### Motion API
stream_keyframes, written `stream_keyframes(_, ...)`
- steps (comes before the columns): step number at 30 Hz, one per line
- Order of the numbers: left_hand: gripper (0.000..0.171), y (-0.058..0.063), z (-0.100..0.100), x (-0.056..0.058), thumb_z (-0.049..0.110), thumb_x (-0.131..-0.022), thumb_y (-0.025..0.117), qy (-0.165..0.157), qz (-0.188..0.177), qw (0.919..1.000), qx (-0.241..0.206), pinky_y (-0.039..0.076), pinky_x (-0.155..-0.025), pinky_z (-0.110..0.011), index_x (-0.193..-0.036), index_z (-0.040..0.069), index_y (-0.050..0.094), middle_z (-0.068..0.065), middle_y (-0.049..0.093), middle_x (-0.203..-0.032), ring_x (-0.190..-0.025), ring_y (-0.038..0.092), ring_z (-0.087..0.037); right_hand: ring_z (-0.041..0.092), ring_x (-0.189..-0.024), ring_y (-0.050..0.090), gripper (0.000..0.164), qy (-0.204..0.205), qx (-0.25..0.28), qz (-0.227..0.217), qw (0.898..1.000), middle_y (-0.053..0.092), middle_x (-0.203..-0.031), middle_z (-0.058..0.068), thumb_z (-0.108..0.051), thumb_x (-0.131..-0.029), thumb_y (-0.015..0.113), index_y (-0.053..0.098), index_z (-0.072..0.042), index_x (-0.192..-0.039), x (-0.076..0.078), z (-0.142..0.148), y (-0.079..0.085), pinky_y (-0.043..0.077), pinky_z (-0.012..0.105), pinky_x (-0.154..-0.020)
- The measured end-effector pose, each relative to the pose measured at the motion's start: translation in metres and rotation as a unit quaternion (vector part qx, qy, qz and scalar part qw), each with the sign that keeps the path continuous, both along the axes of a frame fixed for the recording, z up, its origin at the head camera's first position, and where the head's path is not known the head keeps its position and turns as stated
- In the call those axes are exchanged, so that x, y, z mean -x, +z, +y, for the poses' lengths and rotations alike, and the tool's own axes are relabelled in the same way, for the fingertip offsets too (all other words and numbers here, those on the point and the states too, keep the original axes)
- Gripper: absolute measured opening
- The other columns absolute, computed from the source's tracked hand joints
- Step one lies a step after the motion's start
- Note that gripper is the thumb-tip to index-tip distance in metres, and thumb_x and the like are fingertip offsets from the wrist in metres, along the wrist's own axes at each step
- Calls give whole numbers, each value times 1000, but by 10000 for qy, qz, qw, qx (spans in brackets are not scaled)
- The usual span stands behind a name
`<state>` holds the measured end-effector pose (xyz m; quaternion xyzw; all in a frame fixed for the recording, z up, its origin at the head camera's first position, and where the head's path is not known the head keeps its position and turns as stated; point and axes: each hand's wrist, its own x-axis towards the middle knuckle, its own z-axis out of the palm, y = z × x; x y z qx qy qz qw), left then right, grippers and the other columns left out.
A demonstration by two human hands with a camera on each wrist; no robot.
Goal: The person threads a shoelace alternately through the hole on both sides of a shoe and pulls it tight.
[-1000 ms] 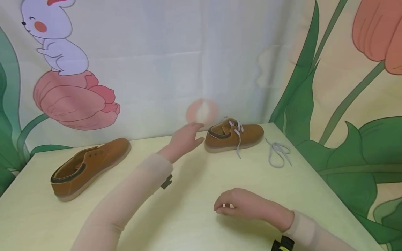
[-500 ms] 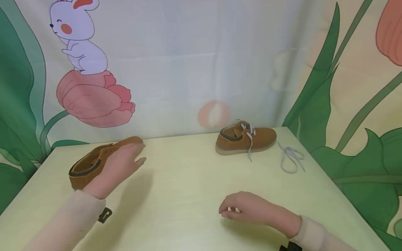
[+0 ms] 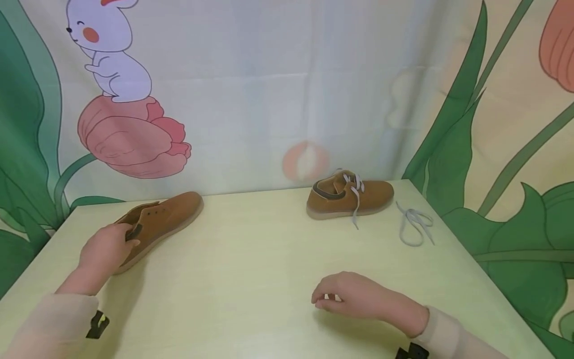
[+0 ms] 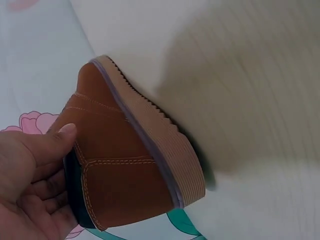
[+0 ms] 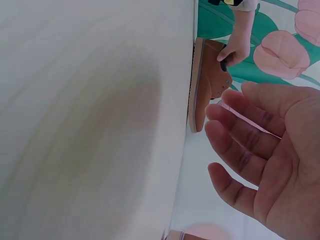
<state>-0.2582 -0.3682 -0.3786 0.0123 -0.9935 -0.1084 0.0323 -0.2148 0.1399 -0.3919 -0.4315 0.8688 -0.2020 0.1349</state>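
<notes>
The left hand pinches the collar of the unlaced shoe at the table's far left, thumb on the outer side, while the right hand hangs loosely curled and empty over the table, nearer the laced shoe and the lace beside its toe.

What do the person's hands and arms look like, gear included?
Left hand and right hand: bare, no gloves or rings visible. Plain, pale beige fabric left sleeve and matching right sleeve, both reaching the wrist. Small, angular black left wrist unit with a yellow-green patch; black right wrist unit, partly cropped. No cables visible.
</notes>
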Motion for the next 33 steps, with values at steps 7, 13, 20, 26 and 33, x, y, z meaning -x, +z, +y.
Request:
stream_keyframes(7,37,-3,0,3,4,-96,62,-150,73,9997,-162,52,-85,-67,-126,-19,57,-42,61,-122,-109,60,-60,-2,-88,61,13,-102,43,75,9999,77,-105,-5,-17,-100,65,77,-14,-105,6,8,-4,54,21,-80)
stream_keyframes(13,28,-18,5,-4,-3,-93,62,-447,536,9970,-322,48,-92,-67,-115,-21,60,-40,62,-110,-105,57,-58,-2,-86,61,14,-282,-68,-5,9996,78,-106,-2,-15,-99,65,77,-12,-106,12,13,-8,54,22,-80)
stream_keyframes(20,18,-22,18,-18,-8,-90,64,-907,919,9907,-425,51,-87,-63,-107,-16,63,-32,65,-100,-96,61,-51,1,-87,62,14,-487,24,-68,9988,78,-107,-1,-14,-100,64,77,-12,-107,21,16,-10,54,22,-78)
stream_keyframes(26,13,-22,37,-31,-10,-87,69,-1271,1213,9832,-494,53,-83,-58,-100,-11,65,-24,68,-94,-90,62,-41,5,-91,66,16,-344,285,17,9990,78,-105,1,-14,-101,63,77,-9,-106,26,16,-9,55,23,-81)
stream_keyframes(33,15,-24,62,-42,-9,-85,72,-1532,1289,9784,-523,54,-84,-52,-99,-5,68,-17,71,-96,-92,64,-35,3,-89,64,16,-402,243,-99,9988,78,-103,1,-14,-101,63,77,-9,-105,28,16,-10,54,22,-79)
